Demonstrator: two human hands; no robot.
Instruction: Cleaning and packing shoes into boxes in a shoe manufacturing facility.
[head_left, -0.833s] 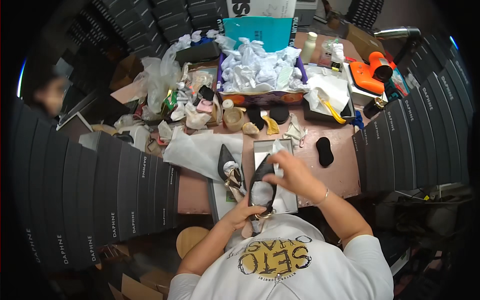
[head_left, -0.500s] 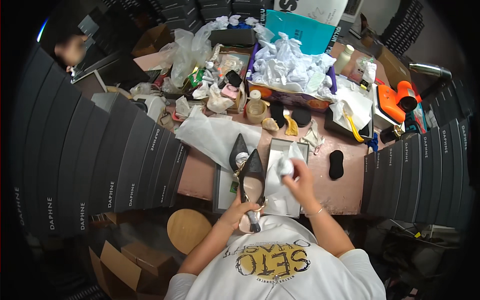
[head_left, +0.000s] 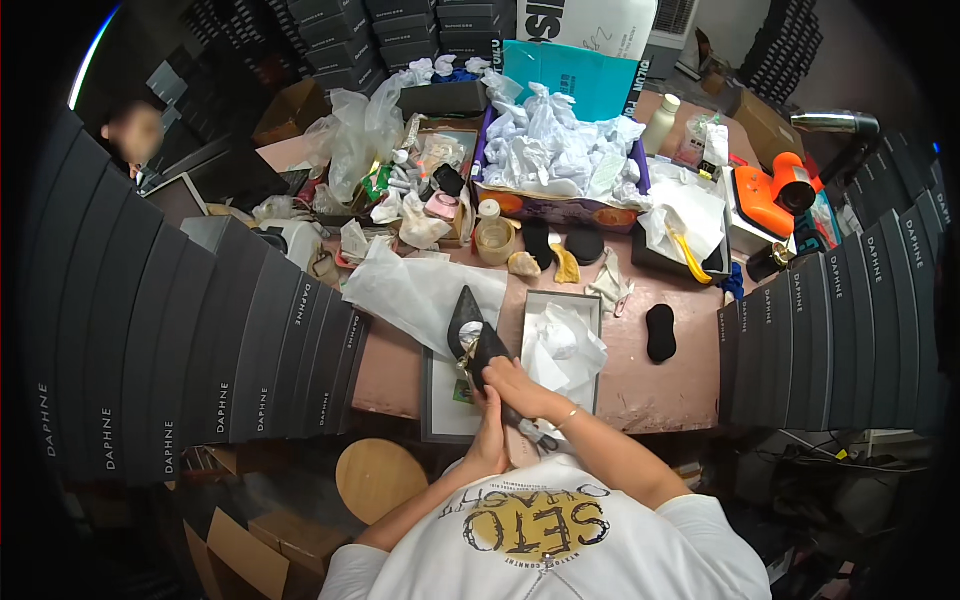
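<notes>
My left hand (head_left: 490,437) is closed around a black pointed-toe shoe (head_left: 489,345), holding it from below, with its heel end toward me. Across the shoe's opening lies my right hand (head_left: 517,388). Its fingers are bent down into the front part, so the fingertips and anything in them are hidden. A second black pointed shoe (head_left: 463,308), with white wadding in it, rests just left of the held one, over a grey shoebox half (head_left: 432,405). Beside it, another grey box half (head_left: 597,330) contains white tissue paper (head_left: 565,350), with a crumpled lump on top.
Stacked dark shoeboxes (head_left: 240,330) wall in the left side, and more (head_left: 830,330) the right. A carton of crumpled white paper (head_left: 565,150) stands behind. A black insole-like pad (head_left: 660,333) lies at right; a round stool (head_left: 380,480) is below the table's edge.
My right hand, which held a white crumpled wad over the right box half, has moved left onto the held shoe. The wad is no longer visible in it. The view has shifted slightly.
</notes>
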